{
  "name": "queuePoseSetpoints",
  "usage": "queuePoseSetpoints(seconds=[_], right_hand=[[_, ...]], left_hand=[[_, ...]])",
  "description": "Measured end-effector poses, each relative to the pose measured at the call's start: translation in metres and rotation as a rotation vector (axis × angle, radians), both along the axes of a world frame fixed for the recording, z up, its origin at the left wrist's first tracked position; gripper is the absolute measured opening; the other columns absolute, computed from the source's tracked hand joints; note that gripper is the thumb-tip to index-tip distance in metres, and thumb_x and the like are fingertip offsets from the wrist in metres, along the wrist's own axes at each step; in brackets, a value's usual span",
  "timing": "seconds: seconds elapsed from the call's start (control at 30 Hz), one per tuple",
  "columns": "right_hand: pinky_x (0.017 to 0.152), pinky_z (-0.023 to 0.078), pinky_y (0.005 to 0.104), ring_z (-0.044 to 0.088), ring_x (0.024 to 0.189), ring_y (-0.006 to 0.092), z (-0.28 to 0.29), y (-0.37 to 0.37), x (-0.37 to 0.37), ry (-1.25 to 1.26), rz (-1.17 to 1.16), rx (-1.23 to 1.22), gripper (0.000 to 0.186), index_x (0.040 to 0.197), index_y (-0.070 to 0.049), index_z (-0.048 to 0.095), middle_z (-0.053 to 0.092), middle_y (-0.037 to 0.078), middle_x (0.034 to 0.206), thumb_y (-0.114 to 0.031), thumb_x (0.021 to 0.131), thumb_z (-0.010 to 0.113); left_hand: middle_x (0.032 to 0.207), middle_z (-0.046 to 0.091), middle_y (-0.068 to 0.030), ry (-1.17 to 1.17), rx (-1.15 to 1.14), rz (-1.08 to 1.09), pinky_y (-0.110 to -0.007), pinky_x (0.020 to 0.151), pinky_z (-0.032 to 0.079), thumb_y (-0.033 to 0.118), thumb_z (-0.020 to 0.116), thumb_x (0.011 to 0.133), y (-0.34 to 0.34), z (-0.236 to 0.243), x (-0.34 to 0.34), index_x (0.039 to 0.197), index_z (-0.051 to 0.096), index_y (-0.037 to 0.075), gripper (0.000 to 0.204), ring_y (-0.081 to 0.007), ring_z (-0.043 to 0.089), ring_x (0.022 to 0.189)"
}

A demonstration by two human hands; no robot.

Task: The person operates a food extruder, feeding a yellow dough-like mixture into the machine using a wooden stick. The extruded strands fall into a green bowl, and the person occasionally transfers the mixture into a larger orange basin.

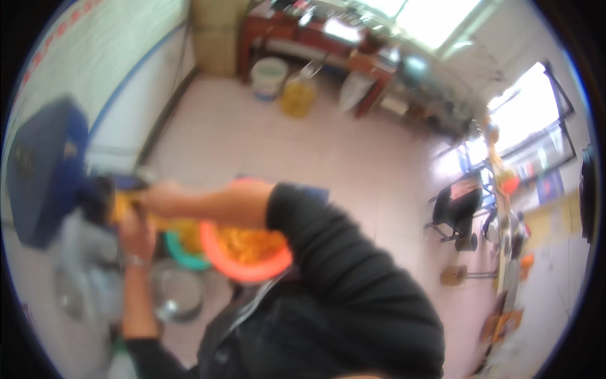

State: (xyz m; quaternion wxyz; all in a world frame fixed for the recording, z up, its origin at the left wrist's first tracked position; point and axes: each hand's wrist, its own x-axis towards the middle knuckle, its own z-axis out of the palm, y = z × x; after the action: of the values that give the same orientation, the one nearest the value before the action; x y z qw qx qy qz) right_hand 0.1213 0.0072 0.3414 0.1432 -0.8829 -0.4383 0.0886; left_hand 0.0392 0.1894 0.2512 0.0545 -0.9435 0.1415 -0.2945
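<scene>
Both arms reach to the left side of the head view, and motion blur smears the fingers. My left hand [134,234] is raised beside a small yellow thing [121,207], whose kind I cannot make out. My right hand [163,199] reaches across from the right and meets the left hand at the same spot. Just beyond them stands a large dark blue machine-like body [44,170] with a black part facing my hands. Below my right forearm is a red-orange basin [246,273] filled with orange-yellow pieces. A green basin [189,260] with yellowish contents sits partly hidden next to it.
A round metal pan [178,292] lies near my left forearm, by blurred grey-white shapes [95,265]. Farther off are a white bucket [269,79], a yellowish container [298,96] and a cluttered red-brown table [303,35]. A dark chair [459,205] stands at the right.
</scene>
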Motion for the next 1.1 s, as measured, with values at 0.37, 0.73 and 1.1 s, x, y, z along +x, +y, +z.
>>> queuePoseSetpoints(seconds=[0.37, 0.73, 1.1], right_hand=[[0.064, 0.05, 0.0313, 0.06, 0.072, 0.0138, -0.046, -0.176, -0.046, 0.461, -0.414, 0.295, 0.037, 0.129, -0.004, 0.062, 0.067, 0.007, 0.084, -0.021, 0.096, 0.063], [0.05, 0.035, 0.0212, 0.045, 0.06, 0.005, -0.109, -0.312, -0.155, 0.786, -0.723, 0.522, 0.038, 0.129, -0.002, 0.062, 0.054, -0.004, 0.076, -0.02, 0.096, 0.059], [0.077, 0.054, 0.0372, 0.07, 0.094, 0.0249, -0.173, -0.571, -0.169, 0.611, -0.53, 0.494, 0.039, 0.135, -0.002, 0.057, 0.071, 0.02, 0.105, -0.007, 0.096, 0.059]], left_hand=[[0.141, 0.05, -0.0237, 0.358, -0.092, 0.241, -0.045, 0.116, 0.033, 0.042, 0.069, 0.086, 0.027, 0.0, 0.008, 0.136, 0.049, -0.007, 0.073, -0.0375, 0.043, 0.136], [0.066, 0.059, 0.0023, 0.162, -1.37, 0.149, -0.031, 0.056, 0.044, 0.03, 0.06, 0.1, -0.101, -0.055, -0.128, 0.079, 0.063, 0.005, 0.032, -0.0108, 0.053, 0.062], [0.066, 0.04, 0.0056, 1.08, -2.259, 0.384, -0.024, 0.036, 0.026, 0.036, 0.045, 0.107, -0.573, -0.126, -0.139, 0.098, 0.053, 0.013, 0.026, -0.0056, 0.034, 0.044]])
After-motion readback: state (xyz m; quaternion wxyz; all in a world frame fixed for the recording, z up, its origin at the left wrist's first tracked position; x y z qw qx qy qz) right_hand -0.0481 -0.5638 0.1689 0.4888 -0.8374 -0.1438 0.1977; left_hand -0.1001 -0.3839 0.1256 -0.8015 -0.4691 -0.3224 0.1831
